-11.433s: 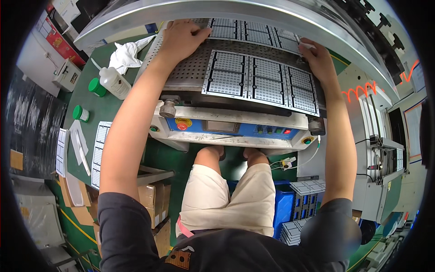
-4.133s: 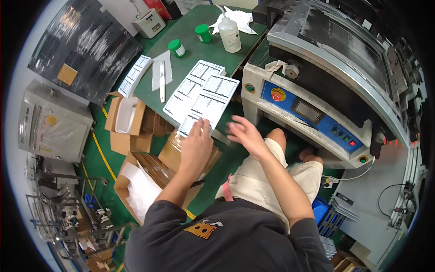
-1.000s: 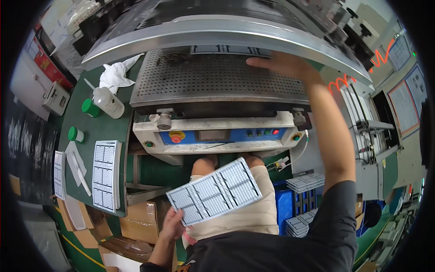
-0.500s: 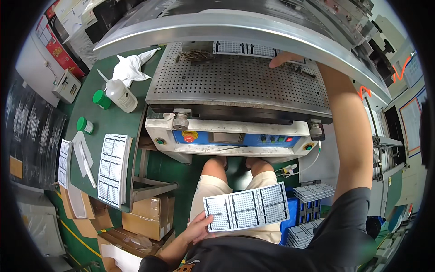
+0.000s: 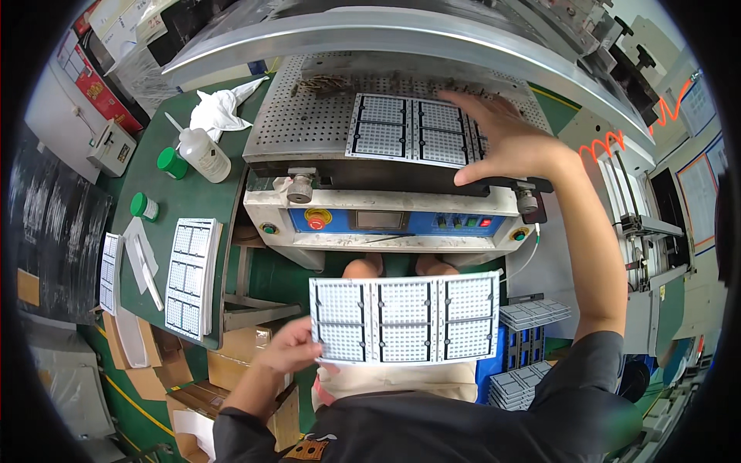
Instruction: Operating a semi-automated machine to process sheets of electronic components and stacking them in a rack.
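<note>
A white circuit board panel [image 5: 405, 320], marked with three gridded sections, is pinched at its left end by my left hand [image 5: 289, 346] above my lap. My right hand [image 5: 513, 143] reaches over the perforated metal plate [image 5: 293, 123] of the machine. Its thumb and fingers span the right end of a second circuit board panel [image 5: 382, 127], gripping it by its long edges. That panel overlaps the plate's front edge, and my hand hides its right part. Above them stretches the raised metal frame [image 5: 347, 40].
The green side table [image 5: 185, 204] at left carries a stack of panels [image 5: 189, 278], a squeeze bottle [image 5: 204, 154], green-capped jars [image 5: 171, 163] and a white cloth [image 5: 220, 112]. More panels [image 5: 521, 386] are stacked at lower right. The machine's front has a red emergency button [image 5: 316, 220].
My right hand has drawn the second panel from the plate's back toward me. My left hand has raised its panel and turned it level, closer to the camera.
</note>
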{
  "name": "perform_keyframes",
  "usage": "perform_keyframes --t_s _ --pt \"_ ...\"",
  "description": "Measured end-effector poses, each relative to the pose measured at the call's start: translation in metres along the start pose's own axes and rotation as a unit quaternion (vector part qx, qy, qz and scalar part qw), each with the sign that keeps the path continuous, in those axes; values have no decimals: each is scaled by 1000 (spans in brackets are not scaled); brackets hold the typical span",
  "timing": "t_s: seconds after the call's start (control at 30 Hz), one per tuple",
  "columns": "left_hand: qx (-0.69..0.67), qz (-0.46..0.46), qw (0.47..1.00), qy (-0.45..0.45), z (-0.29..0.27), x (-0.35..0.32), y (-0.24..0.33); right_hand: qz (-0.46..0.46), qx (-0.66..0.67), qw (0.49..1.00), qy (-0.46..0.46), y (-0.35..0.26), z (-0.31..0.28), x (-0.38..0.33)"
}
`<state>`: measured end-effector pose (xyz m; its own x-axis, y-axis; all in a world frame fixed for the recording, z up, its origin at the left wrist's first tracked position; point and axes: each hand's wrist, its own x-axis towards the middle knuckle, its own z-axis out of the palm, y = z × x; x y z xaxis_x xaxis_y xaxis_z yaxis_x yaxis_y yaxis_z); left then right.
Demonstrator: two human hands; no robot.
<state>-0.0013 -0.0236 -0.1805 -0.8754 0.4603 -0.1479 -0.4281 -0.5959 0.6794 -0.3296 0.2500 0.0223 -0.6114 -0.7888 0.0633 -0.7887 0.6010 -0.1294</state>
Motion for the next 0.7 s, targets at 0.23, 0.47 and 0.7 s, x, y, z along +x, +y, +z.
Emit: perform_keyframes --t_s 0.23,0.47,0.7 --pt "107 171 977 74 39 29 101 55 441 885 142 -5 4 -66" --pt "375 159 879 247 61 141 214 208 437 861 156 20 5 -49" --pt "688 432 526 252 -12 259 271 142 249 910 301 93 30 29"
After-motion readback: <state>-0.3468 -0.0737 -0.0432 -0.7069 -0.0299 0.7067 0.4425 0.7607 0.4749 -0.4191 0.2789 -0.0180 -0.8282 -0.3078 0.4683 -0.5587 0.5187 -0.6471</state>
